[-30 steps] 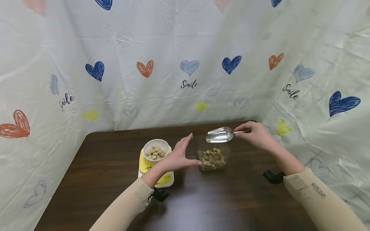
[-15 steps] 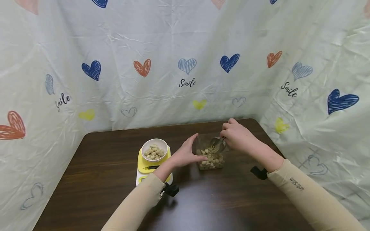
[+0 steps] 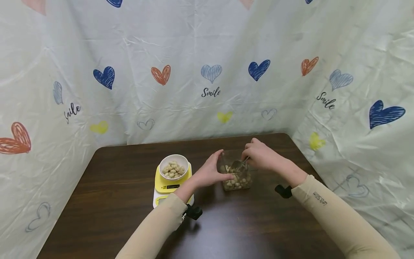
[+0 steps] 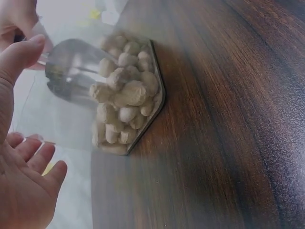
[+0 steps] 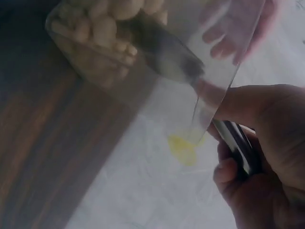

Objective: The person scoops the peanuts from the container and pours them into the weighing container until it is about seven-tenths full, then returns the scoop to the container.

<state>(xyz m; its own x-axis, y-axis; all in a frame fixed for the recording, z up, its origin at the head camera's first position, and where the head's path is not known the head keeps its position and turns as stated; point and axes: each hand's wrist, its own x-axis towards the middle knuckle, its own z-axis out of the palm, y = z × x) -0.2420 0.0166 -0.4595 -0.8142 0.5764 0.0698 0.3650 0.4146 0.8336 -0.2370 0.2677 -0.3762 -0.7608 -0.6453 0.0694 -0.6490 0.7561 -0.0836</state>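
My right hand [image 3: 262,155] grips the handle of a shiny metal scoop [image 3: 238,166]. The scoop's bowl points down inside a clear plastic box [image 4: 62,126] and reaches unshelled peanuts [image 4: 128,93] in its lower part. In the right wrist view the fingers [image 5: 228,171] wrap the scoop handle [image 5: 236,145] at the box's rim. My left hand [image 3: 208,172] holds the box at its left side, thumb on the near side and fingers toward the far side. A white bowl [image 3: 186,166] of peanuts sits on a yellow and white kitchen scale [image 3: 161,185], left of the box.
A dark brown wooden table [image 3: 123,187] bears everything. Its back edge meets a white curtain [image 3: 181,118] printed with hearts and "Smile", which also hangs at both sides. My left forearm [image 3: 155,223] passes over the scale's near right part.
My right hand has moved left and lowered the scoop from above into the box, going deeper among the peanuts. My left hand has shifted right and taken hold of the box's side.
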